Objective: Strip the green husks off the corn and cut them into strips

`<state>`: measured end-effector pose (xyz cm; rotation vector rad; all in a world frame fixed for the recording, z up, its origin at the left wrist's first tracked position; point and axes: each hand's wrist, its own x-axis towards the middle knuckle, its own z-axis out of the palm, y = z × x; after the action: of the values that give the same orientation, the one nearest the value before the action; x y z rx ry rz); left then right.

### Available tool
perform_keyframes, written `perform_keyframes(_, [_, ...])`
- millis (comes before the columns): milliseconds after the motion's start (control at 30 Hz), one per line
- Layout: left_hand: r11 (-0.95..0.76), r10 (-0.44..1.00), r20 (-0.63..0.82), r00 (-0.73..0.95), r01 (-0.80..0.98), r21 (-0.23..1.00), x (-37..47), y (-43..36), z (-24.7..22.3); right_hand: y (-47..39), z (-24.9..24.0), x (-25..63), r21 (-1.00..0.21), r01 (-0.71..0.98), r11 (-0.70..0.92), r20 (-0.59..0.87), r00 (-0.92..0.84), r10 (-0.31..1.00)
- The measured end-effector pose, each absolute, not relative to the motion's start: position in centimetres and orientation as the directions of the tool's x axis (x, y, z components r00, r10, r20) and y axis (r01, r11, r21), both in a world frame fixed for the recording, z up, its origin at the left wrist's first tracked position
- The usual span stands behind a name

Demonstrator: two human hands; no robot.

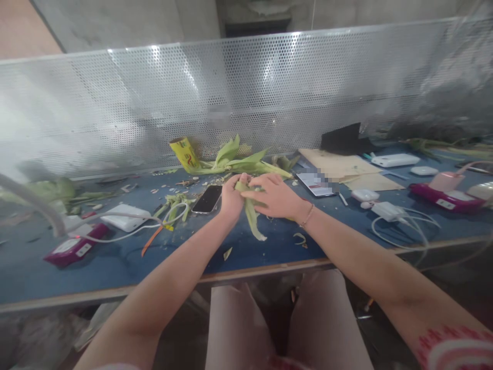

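Near the middle of the blue table (154, 272), my left hand (232, 199) is wrapped round a pale green leafy piece (251, 216), whose strip hangs down toward the table. My right hand (275, 195) lies against the same piece from the right, fingers bent over it. Just left of my left hand lies a dark-screened phone (208, 199). Behind both hands are long green leaves (246, 162) beside a tilted yellow can (185, 154). Small peeled scraps (228, 253) lie in front of the hands.
On the left are a purple power strip (77, 246), a white adapter (125, 217) and cables. To the right lie a lit phone (316, 184), brown paper (342, 167), white chargers (389, 210) and another purple strip (449, 198). A perforated metal panel (246, 87) stands behind.
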<state>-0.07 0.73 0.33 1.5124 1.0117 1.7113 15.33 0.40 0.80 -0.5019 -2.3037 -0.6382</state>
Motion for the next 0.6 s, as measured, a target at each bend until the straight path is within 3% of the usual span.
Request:
perform_keyframes(100, [-0.543, 0.831, 0.544, -0.118, 0.043, 0.839, -0.17, 0.74, 0.37, 0.23, 0.82, 15.23, 0.412, 0.487, 0.770, 0.702, -0.709, 0.072])
perform_keyframes(200, [-0.565, 0.816, 0.567, -0.109, 0.055, 0.823, -0.22, 0.81, 0.26, 0.30, 0.87, 15.16, 0.407, 0.472, 0.782, 0.738, -0.674, 0.023])
perform_keyframes(400, [-0.584, 0.798, 0.584, -0.149, 0.052, 0.810, 0.04, 0.90, 0.09, 0.76, 0.92, 15.12, 0.126, 0.382, 0.916, 0.827, -0.550, 0.116])
perform_keyframes(600, [-0.581, 0.789, 0.583, -0.192, 0.074, 0.810, 0.17, 0.87, 0.18, 0.43, 0.96, 14.82, -0.063, 0.304, 0.951, 0.846, -0.489, 0.212])
